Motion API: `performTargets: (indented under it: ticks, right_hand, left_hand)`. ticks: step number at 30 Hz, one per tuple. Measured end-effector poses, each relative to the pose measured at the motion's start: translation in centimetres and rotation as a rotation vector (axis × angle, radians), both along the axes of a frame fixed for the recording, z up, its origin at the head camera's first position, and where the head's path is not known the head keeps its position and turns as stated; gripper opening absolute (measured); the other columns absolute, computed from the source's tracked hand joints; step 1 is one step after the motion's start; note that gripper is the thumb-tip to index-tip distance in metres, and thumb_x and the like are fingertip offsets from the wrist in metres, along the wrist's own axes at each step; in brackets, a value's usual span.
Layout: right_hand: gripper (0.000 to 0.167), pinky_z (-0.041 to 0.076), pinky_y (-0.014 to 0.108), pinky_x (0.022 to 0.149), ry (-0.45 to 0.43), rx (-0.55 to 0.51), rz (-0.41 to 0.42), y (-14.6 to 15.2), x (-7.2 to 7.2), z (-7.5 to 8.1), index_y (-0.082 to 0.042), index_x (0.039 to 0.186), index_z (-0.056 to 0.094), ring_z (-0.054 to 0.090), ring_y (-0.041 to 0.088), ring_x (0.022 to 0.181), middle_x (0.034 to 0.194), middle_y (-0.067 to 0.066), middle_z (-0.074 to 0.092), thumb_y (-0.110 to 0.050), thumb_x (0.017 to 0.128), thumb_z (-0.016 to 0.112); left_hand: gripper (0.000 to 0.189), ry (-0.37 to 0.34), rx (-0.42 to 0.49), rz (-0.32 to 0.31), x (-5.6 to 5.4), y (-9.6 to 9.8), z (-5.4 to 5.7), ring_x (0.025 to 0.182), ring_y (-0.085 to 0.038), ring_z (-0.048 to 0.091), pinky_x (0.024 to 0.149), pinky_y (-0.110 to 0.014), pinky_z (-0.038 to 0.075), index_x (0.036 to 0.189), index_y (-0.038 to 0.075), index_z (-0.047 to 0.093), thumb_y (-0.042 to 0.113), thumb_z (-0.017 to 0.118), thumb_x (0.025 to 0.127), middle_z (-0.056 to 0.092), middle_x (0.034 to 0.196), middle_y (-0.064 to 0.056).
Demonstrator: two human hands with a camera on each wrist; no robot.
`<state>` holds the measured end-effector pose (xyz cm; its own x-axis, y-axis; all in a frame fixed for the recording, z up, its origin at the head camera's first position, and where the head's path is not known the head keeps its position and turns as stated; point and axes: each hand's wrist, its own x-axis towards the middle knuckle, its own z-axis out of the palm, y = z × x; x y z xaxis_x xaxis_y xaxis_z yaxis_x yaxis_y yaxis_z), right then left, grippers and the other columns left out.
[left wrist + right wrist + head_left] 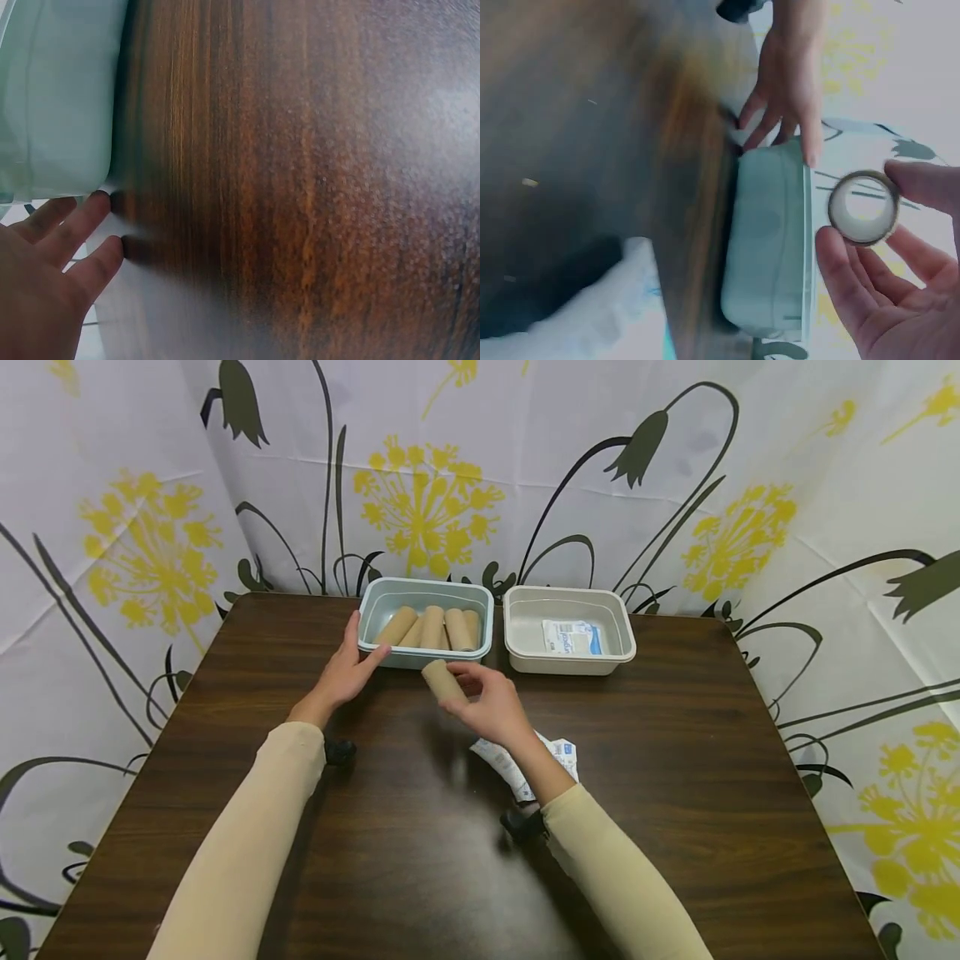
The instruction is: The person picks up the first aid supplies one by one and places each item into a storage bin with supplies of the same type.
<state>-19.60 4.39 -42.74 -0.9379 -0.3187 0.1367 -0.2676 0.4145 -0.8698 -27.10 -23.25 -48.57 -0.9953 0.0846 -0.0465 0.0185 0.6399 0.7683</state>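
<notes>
My right hand (491, 700) pinches a brown cardboard tube (441, 681) between thumb and fingers, just in front of the light blue plastic bin (420, 658). In the right wrist view the tube is seen end-on, hollow, apart from the bin. Several similar cardboard tubes (432, 627) lie inside that bin. My left hand (341, 677) is at the bin's left end with fingers extended, the thumb by the front rim. In the left wrist view its fingertips (99, 201) are at the bin's lower corner.
To the right stands a beige bin (568, 666) holding a white and blue packet (572, 637). A white printed wrapper (504, 762) lies on the dark wooden table (405, 860), partly under my right forearm. A floral curtain (525, 477) hangs behind.
</notes>
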Motion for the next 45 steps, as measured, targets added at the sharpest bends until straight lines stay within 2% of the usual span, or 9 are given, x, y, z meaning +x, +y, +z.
performTargets:
  ticks: [5, 9, 15, 21, 24, 30, 36, 42, 45]
  right_hand:
    - [0.047, 0.057, 0.037, 0.074, -0.214, -0.242, -0.092, -1.3, -3.6, 0.7, -0.005, 0.130, 0.062, 0.068, 0.023, 0.088, 0.112, 0.019, 0.068, -0.008, 0.085, 0.075]
    - [0.049, 0.057, 0.040, 0.075, -0.366, -0.412, -0.172, -2.2, -6.1, 0.5, -0.003, 0.132, 0.060, 0.066, 0.020, 0.082, 0.115, 0.022, 0.066, -0.005, 0.085, 0.074]
    - [0.048, 0.057, 0.034, 0.070, -0.377, -0.437, -0.240, -2.9, -8.2, 0.4, -0.003, 0.133, 0.059, 0.066, 0.022, 0.089, 0.117, 0.022, 0.065, -0.005, 0.087, 0.072]
    - [0.048, 0.057, 0.034, 0.071, -0.371, -0.454, -0.250, -3.8, -8.9, 0.5, -0.003, 0.134, 0.058, 0.066, 0.026, 0.097, 0.118, 0.020, 0.065, -0.007, 0.088, 0.072]
    - [0.049, 0.056, 0.035, 0.075, -0.340, -0.463, -0.229, -4.3, -9.1, 0.3, -0.003, 0.135, 0.057, 0.065, 0.028, 0.102, 0.121, 0.021, 0.064, -0.008, 0.088, 0.071]
    - [0.049, 0.054, 0.032, 0.084, -0.241, -0.370, -0.176, -4.7, -9.0, -0.4, -0.001, 0.135, 0.057, 0.060, 0.027, 0.115, 0.128, 0.019, 0.061, -0.011, 0.090, 0.072]
    - [0.038, 0.053, 0.041, 0.087, -0.262, -0.434, -0.163, -3.7, -8.8, -0.3, 0.001, 0.128, 0.062, 0.064, 0.023, 0.105, 0.121, 0.017, 0.065, -0.008, 0.092, 0.069]
    - [0.037, 0.055, 0.041, 0.083, -0.268, -0.377, -0.035, -1.0, -7.9, 0.8, 0.003, 0.128, 0.061, 0.065, 0.019, 0.098, 0.120, 0.018, 0.065, -0.007, 0.093, 0.067]
    - [0.036, 0.054, 0.044, 0.085, -0.243, -0.282, 0.046, 1.1, -7.2, 1.6, 0.000, 0.127, 0.063, 0.065, 0.020, 0.099, 0.123, 0.015, 0.064, -0.010, 0.093, 0.068]
  left_hand:
    - [0.092, 0.011, 0.003, 0.011, 0.1, 0.1, 0.2, 0.143, -0.047, 0.018, 0.110, -0.065, 0.016, 0.157, 0.026, -0.014, 0.061, 0.046, 0.096, 0.010, 0.160, -0.026]
    - [0.093, 0.004, 0.001, 0.009, 0.2, 0.1, 0.2, 0.143, -0.048, 0.018, 0.110, -0.065, 0.016, 0.157, 0.024, -0.013, 0.062, 0.046, 0.096, 0.009, 0.160, -0.026]
    - [0.089, 0.006, -0.024, 0.002, 0.0, 0.1, -0.1, 0.142, -0.048, 0.019, 0.110, -0.065, 0.017, 0.156, 0.027, -0.016, 0.058, 0.044, 0.098, 0.010, 0.160, -0.026]
    - [0.089, 0.010, -0.041, 0.003, 0.0, 0.0, -0.2, 0.142, -0.048, 0.021, 0.109, -0.064, 0.018, 0.156, 0.028, -0.017, 0.058, 0.044, 0.098, 0.012, 0.159, -0.026]
    - [0.090, 0.012, -0.034, 0.004, 0.0, 0.1, -0.2, 0.141, -0.048, 0.022, 0.109, -0.064, 0.019, 0.156, 0.028, -0.016, 0.059, 0.044, 0.098, 0.013, 0.159, -0.026]
    - [0.089, 0.012, -0.021, 0.006, 0.0, 0.2, -0.2, 0.140, -0.047, 0.025, 0.109, -0.064, 0.020, 0.157, 0.027, -0.015, 0.059, 0.044, 0.098, 0.015, 0.159, -0.026]
    - [0.090, 0.006, -0.022, 0.002, -0.1, 0.1, 0.0, 0.142, -0.047, 0.021, 0.110, -0.064, 0.018, 0.156, 0.027, -0.016, 0.058, 0.045, 0.098, 0.012, 0.160, -0.025]
    - [0.090, -0.001, -0.021, 0.001, -0.2, -0.1, -0.2, 0.142, -0.047, 0.020, 0.109, -0.065, 0.017, 0.156, 0.028, -0.017, 0.060, 0.044, 0.097, 0.011, 0.160, -0.024]
    - [0.091, -0.004, -0.011, 0.004, -0.1, -0.1, -0.1, 0.143, -0.046, 0.020, 0.110, -0.064, 0.017, 0.156, 0.028, -0.016, 0.061, 0.045, 0.097, 0.010, 0.161, -0.023]
